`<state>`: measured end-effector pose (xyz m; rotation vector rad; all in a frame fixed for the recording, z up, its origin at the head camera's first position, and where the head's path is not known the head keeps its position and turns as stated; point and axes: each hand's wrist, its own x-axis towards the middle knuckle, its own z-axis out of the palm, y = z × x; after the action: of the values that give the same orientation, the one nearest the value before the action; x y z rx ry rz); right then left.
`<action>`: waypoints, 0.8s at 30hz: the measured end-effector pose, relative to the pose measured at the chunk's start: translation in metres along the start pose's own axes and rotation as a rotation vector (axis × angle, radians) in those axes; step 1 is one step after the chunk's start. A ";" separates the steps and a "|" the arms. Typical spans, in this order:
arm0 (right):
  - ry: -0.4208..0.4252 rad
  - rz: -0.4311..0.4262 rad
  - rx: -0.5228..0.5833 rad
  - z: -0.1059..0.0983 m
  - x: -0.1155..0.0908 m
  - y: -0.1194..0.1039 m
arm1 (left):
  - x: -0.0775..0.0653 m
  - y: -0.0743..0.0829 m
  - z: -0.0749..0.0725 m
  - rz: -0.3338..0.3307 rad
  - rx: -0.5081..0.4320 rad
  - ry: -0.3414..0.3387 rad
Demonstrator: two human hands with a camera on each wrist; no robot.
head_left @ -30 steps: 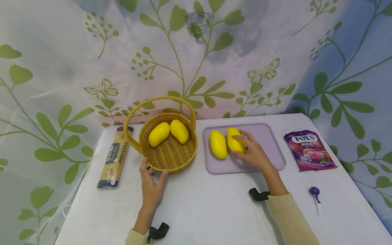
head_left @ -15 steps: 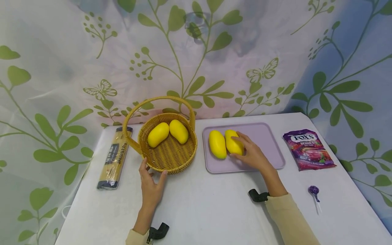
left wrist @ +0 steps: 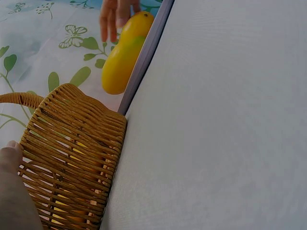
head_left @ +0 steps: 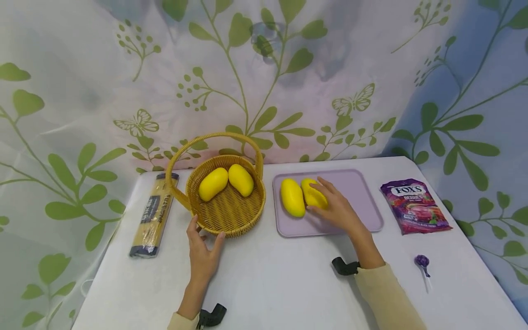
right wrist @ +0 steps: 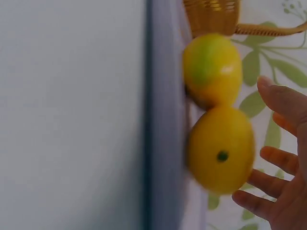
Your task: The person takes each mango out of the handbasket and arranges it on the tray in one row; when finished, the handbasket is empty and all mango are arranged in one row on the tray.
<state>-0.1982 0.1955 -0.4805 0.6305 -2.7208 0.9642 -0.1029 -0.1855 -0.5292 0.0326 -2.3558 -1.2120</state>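
Two yellow mangoes lie side by side on a lilac tray point(head_left: 350, 192): a left mango point(head_left: 292, 197) and a right mango point(head_left: 312, 195). My right hand point(head_left: 336, 208) is at the right mango; in the right wrist view its fingers point(right wrist: 259, 205) are spread beside the fruit, not wrapped round it. A woven basket point(head_left: 231, 220) with a tall handle holds two more mangoes point(head_left: 213, 184). At the basket's front left, my left hand point(head_left: 204, 254) touches the rim with spread fingers, and its thumb point(left wrist: 10, 152) shows against the wickerwork.
A spaghetti pack point(head_left: 154, 215) lies left of the basket. To the right of the tray is a purple Fox's candy bag point(head_left: 414, 206), with a wrapped lollipop point(head_left: 422, 266) in front of it. A leaf-patterned curtain point(head_left: 288, 91) rises behind the white table point(head_left: 264, 284).
The right mango has shifted left against its neighbour on the tray, and my right hand has moved left with it. My left hand has stayed at the basket.
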 end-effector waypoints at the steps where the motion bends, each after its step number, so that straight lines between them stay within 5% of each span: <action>1: 0.003 -0.018 0.002 0.000 0.002 -0.004 | -0.001 0.000 -0.001 0.002 0.003 0.000; 11: -0.008 -0.191 0.045 0.007 0.046 -0.074 | 0.000 -0.004 -0.002 -0.005 -0.020 -0.013; 16: -0.092 -0.309 0.076 0.030 0.066 -0.106 | 0.001 -0.004 -0.002 -0.015 -0.043 -0.024; 24: -0.244 -0.346 0.036 0.076 0.086 -0.127 | 0.001 -0.003 -0.002 -0.005 -0.022 -0.030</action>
<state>-0.2200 0.0298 -0.4418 1.2505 -2.6635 0.9003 -0.1032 -0.1892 -0.5304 0.0127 -2.3689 -1.2493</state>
